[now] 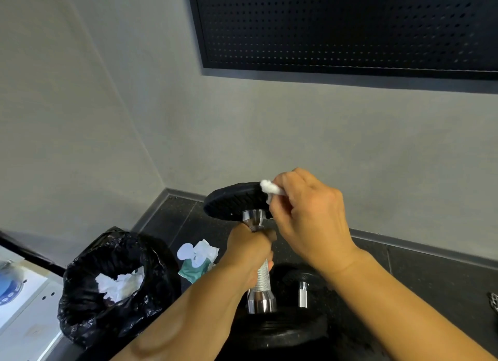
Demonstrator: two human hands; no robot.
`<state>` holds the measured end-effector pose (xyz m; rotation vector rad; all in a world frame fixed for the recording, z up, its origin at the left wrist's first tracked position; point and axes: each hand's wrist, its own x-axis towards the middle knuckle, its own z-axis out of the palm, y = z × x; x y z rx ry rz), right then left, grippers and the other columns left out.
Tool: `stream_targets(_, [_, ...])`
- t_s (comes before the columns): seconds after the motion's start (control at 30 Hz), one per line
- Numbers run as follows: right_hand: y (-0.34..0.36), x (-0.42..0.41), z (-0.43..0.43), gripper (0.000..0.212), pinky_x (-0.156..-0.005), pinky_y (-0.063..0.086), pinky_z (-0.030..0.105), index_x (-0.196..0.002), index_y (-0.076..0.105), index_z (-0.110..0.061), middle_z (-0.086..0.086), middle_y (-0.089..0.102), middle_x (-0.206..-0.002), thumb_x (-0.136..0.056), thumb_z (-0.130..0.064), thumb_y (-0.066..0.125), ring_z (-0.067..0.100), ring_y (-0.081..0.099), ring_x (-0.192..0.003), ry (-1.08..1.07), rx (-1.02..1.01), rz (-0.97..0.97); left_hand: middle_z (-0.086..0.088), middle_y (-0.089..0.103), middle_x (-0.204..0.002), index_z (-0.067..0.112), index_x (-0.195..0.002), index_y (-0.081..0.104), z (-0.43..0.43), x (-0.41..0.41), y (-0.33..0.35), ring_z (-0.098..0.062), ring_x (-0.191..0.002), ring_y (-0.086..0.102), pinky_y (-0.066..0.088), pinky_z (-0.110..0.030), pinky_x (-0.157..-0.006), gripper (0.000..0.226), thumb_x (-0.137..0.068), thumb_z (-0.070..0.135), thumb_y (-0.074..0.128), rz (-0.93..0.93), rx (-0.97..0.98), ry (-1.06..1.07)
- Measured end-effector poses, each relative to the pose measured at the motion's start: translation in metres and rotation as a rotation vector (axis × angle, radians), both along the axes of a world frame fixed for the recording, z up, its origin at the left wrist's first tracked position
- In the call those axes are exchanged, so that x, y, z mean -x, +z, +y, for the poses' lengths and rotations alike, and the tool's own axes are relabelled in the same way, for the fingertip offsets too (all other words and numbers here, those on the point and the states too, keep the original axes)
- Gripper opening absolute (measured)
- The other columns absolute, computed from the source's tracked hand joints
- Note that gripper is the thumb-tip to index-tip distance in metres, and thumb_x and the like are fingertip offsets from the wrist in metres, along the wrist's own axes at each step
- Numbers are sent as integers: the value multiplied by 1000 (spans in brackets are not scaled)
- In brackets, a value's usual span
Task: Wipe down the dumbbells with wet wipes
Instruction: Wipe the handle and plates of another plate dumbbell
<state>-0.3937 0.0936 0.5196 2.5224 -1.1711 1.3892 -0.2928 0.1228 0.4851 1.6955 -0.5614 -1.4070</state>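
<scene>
Head view: left hand (249,255), grip closed round the upright dumbbell (265,274) at its knurled handle, steadies it while the right hand (307,218) pinches a wet wipe (269,187) on the top plate (234,201) rim, mid-wipe, next likely turning the plate.

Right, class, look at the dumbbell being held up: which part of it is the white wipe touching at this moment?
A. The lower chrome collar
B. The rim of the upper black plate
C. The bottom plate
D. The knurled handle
B: the right hand pinches the wipe against the rim of the upper plate, while the left hand grips the knurled handle lower down.
</scene>
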Motion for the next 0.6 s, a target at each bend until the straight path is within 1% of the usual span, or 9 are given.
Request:
stream_targets(0.07, [0, 3, 0, 12, -44, 38, 32, -78, 58, -13, -2, 54, -68, -87, -20, 56, 17, 46, -51, -4, -129, -92, -3, 40, -52, 10, -78, 51, 0, -2, -1, -12, -38, 35, 32, -22, -41, 14, -87, 0, 53, -8, -10, -5])
stream_targets(0.13, [1, 6, 0, 16, -49, 40, 32, -79, 54, -17, -6, 53, -71, -93, -23, 52, 14, 48, -57, -19, -226, -219, -2, 42, -52, 10, -81, 51, 0, -4, -3, -12, -39, 38, 35, -23, -42, 12, -85, 0, 56, -38, -19, -5])
stream_targets(0.23, [5, 5, 2, 15, -52, 44, 34, -81, 48, -23, -10, 50, -77, -96, -22, 50, 13, 51, -61, -15, -270, -339, -3, 43, -55, 8, -87, 52, -1, -7, -5, -12, -42, 39, 37, -24, -45, 9, -86, 1, 57, -72, -18, -8])
stream_targets(0.3, [5, -2, 6, 12, -51, 48, 39, -87, 47, -23, -7, 49, -83, -97, -29, 43, 14, 56, -60, 88, -293, -296, -3, 46, -60, 7, -93, 54, -2, -7, -4, -12, -46, 41, 38, -24, -46, 6, -88, 4, 56, -106, -24, -42])
stream_targets(0.37, [-3, -7, 7, 16, -52, 49, 43, -92, 48, -19, -3, 52, -87, -97, -32, 39, 20, 59, -62, 161, -323, -201, -4, 51, -69, 9, -93, 57, -3, -7, -1, -12, -54, 46, 40, -24, -51, 7, -90, 6, 52, -166, -44, -92])
stream_targets(0.4, [-9, -7, 6, 15, -53, 50, 45, -93, 49, -17, -1, 55, -86, -97, -29, 40, 22, 59, -63, 147, -328, -162, -4, 54, -75, 10, -96, 59, -4, -7, 0, -13, -59, 49, 41, -24, -53, 11, -89, 7, 51, -174, -48, -106])
stream_targets(0.47, [-20, -2, 0, 9, -53, 49, 46, -92, 48, -16, 3, 58, -80, -98, -21, 43, 24, 60, -63, 69, -341, -157, -6, 56, -84, 10, -108, 58, -3, -10, -2, -15, -69, 54, 45, -26, -60, 22, -87, 7, 53, -159, -36, -127])
stream_targets(0.53, [-27, 8, -5, 7, -52, 49, 44, -91, 46, -17, 5, 59, -76, -98, -17, 44, 24, 63, -63, 3, -369, -189, -8, 58, -92, 11, -111, 57, 0, -15, -2, -17, -77, 59, 49, -28, -68, 23, -88, 7, 57, -142, -8, -162])
stream_targets(0.6, [-31, 15, -6, 9, -53, 50, 40, -91, 44, -21, 3, 61, -75, -98, -16, 43, 18, 66, -64, -30, -416, -234, -9, 61, -99, 12, -111, 56, 2, -20, -3, -17, -81, 63, 52, -29, -75, 24, -88, 9, 61, -142, 16, -206])
